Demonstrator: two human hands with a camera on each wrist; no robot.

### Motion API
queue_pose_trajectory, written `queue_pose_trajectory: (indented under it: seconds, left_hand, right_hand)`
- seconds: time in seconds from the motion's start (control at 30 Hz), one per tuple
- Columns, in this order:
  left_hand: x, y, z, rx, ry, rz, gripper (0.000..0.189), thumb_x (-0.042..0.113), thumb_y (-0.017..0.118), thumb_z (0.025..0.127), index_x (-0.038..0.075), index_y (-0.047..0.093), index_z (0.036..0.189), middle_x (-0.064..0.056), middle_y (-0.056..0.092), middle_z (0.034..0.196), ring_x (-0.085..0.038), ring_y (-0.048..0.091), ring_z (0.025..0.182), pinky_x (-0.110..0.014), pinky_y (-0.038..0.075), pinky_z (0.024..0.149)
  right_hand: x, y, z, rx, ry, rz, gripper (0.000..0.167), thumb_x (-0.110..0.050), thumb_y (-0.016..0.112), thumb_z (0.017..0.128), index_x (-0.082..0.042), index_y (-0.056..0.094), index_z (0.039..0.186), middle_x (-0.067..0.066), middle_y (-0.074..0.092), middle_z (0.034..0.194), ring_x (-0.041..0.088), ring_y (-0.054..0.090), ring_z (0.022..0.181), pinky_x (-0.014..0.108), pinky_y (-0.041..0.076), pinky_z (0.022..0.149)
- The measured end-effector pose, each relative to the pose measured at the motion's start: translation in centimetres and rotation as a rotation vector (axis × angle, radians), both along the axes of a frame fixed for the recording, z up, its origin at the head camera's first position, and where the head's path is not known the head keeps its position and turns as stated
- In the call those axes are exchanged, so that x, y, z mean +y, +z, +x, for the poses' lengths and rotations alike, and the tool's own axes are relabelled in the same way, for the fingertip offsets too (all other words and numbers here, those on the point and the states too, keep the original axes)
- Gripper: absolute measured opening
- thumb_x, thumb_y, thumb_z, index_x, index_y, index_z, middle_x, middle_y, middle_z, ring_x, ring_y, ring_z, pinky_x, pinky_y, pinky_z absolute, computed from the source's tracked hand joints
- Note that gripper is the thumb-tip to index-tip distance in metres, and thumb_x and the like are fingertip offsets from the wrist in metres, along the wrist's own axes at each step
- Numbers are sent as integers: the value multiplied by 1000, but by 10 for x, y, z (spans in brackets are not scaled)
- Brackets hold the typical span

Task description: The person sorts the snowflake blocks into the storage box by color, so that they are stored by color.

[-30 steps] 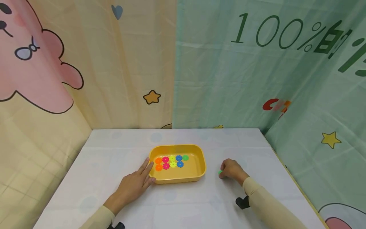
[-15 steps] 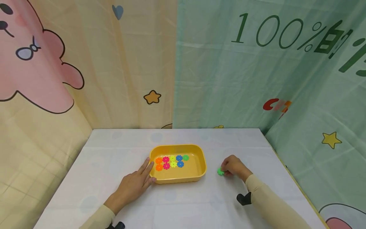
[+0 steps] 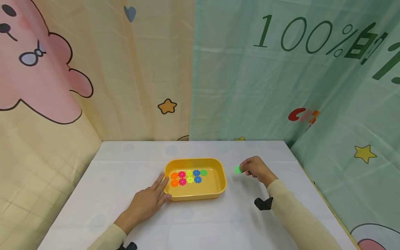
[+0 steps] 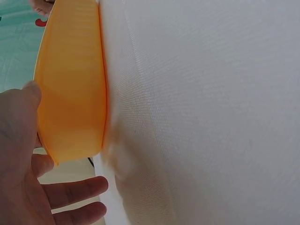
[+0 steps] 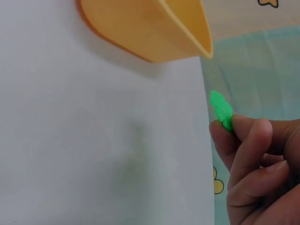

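Note:
A yellow tray stands mid-table. Inside it, small flower-shaped plastic pieces lie in paired columns: orange, pink, yellow and blue, plus a single green one at the right end. My left hand rests at the tray's left side, fingers fairly straight and touching the rim. To the tray's right, my right hand pinches another green flower piece between thumb and fingertip. The right wrist view shows that piece nearly edge-on, raised above the tabletop.
A white cloth with faint dots covers the table. Printed curtains, cream on the left and green on the right, hang behind and beside it. Each wrist wears a black mount.
My right hand has lifted the green flower piece off the table and moved it away from me, level with the tray. My left hand and the tray have stayed put.

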State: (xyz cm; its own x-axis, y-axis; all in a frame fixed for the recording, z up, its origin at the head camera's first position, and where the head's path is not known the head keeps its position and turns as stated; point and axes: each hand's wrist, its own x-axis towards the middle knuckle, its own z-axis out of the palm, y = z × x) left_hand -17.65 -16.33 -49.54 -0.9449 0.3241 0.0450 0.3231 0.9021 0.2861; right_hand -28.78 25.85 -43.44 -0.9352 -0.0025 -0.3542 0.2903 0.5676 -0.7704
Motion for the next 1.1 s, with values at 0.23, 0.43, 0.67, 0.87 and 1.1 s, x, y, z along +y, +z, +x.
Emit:
queue_pose_trajectory:
  seconds: [0.23,0.43,0.67,0.87,1.1]
  left_hand:
    - [0,-2,-1,2,-1,4,74,59,49,102,14,36,160,-8,23,169,-36,65,121,-53,58,86]
    - [-1,-4,-1,5,0,4,76,62,46,102,14,36,160,-8,23,169,-36,65,121,-53,58,86]
    - [0,-2,0,-1,2,5,76,62,48,101,15,36,160,-8,24,169,-35,66,118,-52,59,80]
    - [0,-1,0,-6,2,3,75,61,48,101,15,36,160,-7,23,169,-35,66,119,-51,60,80]
    - [0,-3,0,-9,6,2,75,61,48,102,16,35,160,-6,23,169,-34,67,117,-51,60,77]
  right_hand:
    - [-16,13,-13,11,-14,-9,15,-12,70,96,0,73,103,5,72,86,14,46,59,24,30,51]
    - [-35,17,-18,29,10,-11,15,-10,71,94,1,74,104,5,75,86,16,43,58,24,29,51]
    - [-57,13,-21,27,41,-12,13,-7,71,93,1,75,103,8,76,86,17,41,58,25,27,51]
    - [-73,9,-23,17,61,-9,10,-4,72,91,1,76,98,7,73,82,15,38,54,24,24,49]
    - [-86,2,-24,13,84,21,9,0,71,89,2,76,97,9,68,79,15,37,52,24,28,48]
